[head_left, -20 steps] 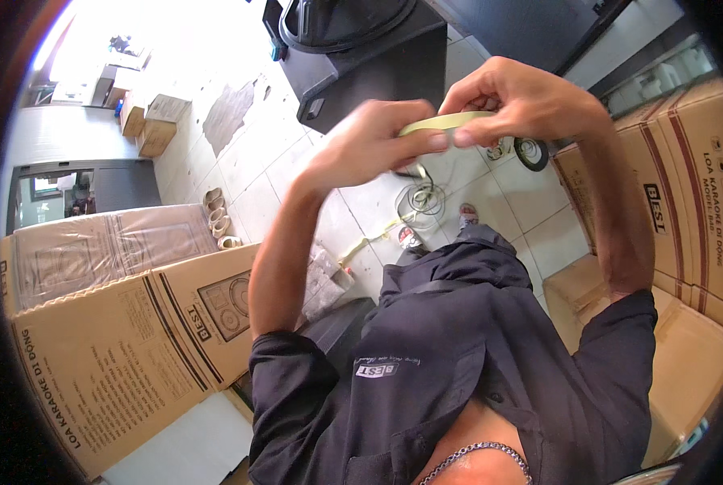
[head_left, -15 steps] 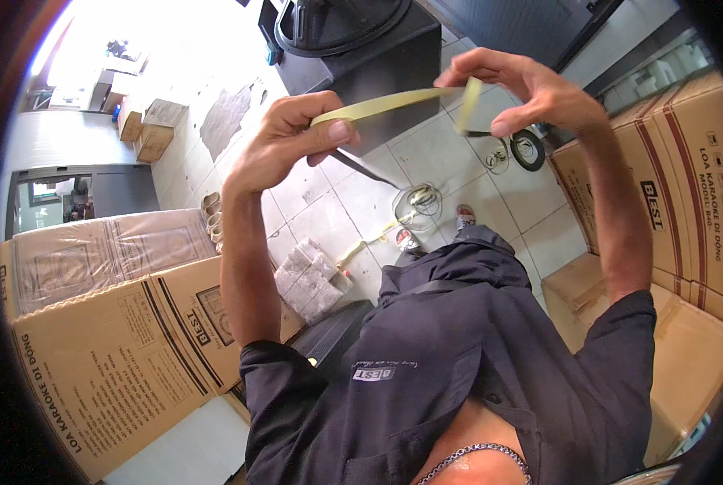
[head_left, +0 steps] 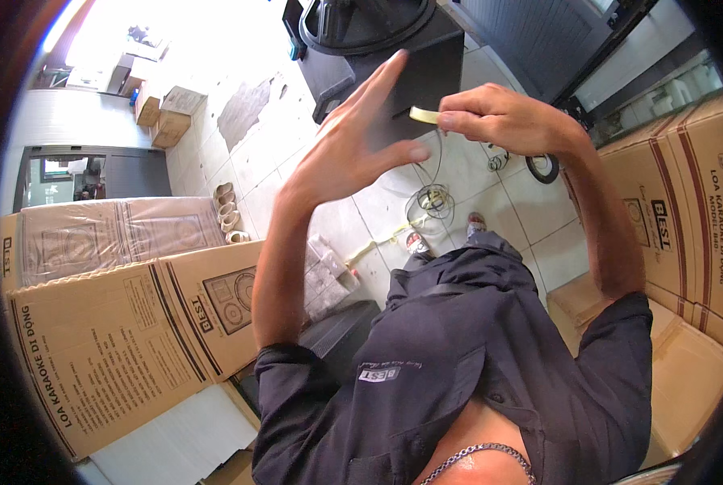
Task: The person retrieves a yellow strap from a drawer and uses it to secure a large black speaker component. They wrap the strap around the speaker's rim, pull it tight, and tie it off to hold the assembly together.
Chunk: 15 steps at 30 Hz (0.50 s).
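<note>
One left hand (head_left: 339, 153) spreads wide; one right hand (head_left: 507, 119) pinches one yellow strip (head_left: 423, 115).

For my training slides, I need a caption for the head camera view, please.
The right hand pinches a pale yellow strip beside the open left hand, above a tiled floor.

1. Pale square tiles cover the floor (head_left: 541, 212) before me, broken by 1 rough grey patch (head_left: 244, 111).
2. White glare (head_left: 216, 40) floods the far left.
3. There, a white wall (head_left: 87, 121) rises above grey panelling (head_left: 139, 171).
4. Ribbed grey panelling also stands far right.
</note>
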Each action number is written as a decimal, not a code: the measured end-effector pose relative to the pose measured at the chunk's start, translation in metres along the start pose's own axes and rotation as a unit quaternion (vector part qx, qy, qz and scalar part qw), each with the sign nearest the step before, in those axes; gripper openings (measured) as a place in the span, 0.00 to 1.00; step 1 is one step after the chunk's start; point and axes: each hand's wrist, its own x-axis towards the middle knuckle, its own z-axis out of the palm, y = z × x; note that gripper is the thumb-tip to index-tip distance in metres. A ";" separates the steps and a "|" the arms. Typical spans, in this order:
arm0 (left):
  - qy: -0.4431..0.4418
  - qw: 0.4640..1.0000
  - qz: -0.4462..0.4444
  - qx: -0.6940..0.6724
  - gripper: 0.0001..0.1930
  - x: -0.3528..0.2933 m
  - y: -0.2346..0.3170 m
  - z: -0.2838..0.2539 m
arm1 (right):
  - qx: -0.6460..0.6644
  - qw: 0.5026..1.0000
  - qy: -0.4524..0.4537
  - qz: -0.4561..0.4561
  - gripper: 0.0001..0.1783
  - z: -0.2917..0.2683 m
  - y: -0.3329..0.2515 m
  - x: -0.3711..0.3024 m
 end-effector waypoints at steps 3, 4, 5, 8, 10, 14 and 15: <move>-0.021 0.987 0.006 -0.158 0.27 0.025 0.014 0.005 | -0.010 0.998 -0.056 0.029 0.19 -0.013 -0.021 -0.004; -0.089 0.979 -0.074 -0.168 0.23 0.025 0.016 -0.005 | -0.037 0.997 -0.059 0.022 0.18 -0.022 -0.025 -0.010; -0.159 0.960 -0.147 -0.179 0.19 0.024 0.016 -0.011 | -0.066 0.996 -0.059 0.021 0.18 -0.032 -0.024 -0.022; -0.209 0.947 -0.136 -0.204 0.15 -0.008 -0.020 -0.032 | -0.123 0.984 -0.035 0.124 0.18 -0.069 0.005 -0.074; -0.220 0.947 -0.193 -0.132 0.15 -0.045 -0.048 -0.051 | -0.112 0.956 -0.022 0.271 0.21 -0.103 0.031 -0.117; -0.256 0.915 -0.312 -0.023 0.15 -0.081 -0.087 -0.072 | -0.217 0.862 0.139 0.437 0.15 -0.201 0.165 -0.299; -0.261 0.901 -0.348 0.003 0.15 -0.088 -0.091 -0.073 | -0.334 0.791 0.168 0.484 0.15 -0.204 0.186 -0.320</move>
